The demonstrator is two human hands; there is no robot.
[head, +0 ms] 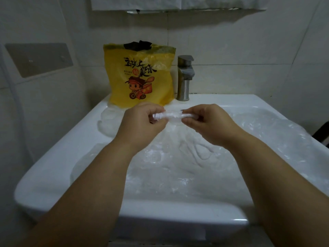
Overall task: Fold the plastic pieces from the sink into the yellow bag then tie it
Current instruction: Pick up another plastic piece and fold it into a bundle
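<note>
- Above the sink (58,150), I see a small white roll of plastic (167,116) held between both hands, its long axis running left to right.
- The left hand (142,122) pinches the roll's left end with curled fingers, and the right hand (208,122) pinches the right end the same way. Both are clamped on it.
- The yellow bag (140,73) stands upright on the back ledge, just beyond the roll and slightly to its left, beside the tap (185,77). Its mouth faces up, with something dark showing there.
- I judge the left hand nearer the bag, so the roll would go forward and up.
- More loose plastic (178,166) lies crumpled in the basin below the forearms.
</note>
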